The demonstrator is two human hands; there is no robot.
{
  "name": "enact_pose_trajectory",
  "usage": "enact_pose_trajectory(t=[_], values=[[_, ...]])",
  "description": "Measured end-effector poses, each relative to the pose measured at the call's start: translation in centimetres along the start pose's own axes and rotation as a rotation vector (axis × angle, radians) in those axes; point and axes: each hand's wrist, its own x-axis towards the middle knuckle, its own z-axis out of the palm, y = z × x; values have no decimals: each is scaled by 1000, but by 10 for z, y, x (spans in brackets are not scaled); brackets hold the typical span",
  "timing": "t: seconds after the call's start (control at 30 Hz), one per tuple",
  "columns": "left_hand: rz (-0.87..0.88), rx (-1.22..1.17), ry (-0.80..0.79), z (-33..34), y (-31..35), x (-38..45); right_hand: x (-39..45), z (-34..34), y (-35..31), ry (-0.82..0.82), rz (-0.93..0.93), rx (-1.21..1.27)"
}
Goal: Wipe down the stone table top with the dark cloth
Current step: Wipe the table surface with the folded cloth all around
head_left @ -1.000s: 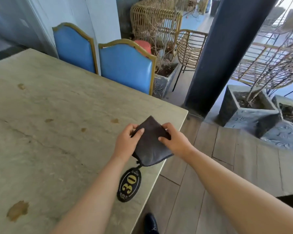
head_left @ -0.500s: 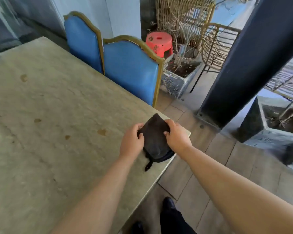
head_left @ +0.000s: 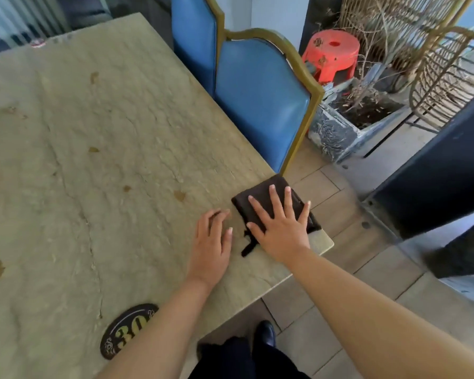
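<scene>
The dark cloth (head_left: 260, 199), folded, lies at the desk's (head_left: 107, 149) near right corner under the right hand (head_left: 281, 228), its grip wide and flat. The unwiped stone stretches leftward; the left hand (head_left: 212, 242) rests beside, holding nothing.

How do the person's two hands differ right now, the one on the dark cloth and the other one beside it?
The right hand lies flat on the dark cloth with fingers spread straight; the left hand is off the cloth, over bare stone table top, fingers slightly bent. The right hand is near the table's corner; the left is further in. Both are palm down, and neither grips anything.
</scene>
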Motion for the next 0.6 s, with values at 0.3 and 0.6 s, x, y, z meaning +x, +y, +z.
enact_pose_trajectory(t=[0.3, 0.6], values=[[-395, 308, 198, -66, -77, -3, -19, 20, -98, -31, -670, -11], [-666, 513, -59, -105, -131, -25, 82, -5, -103, 2, -152, 26]])
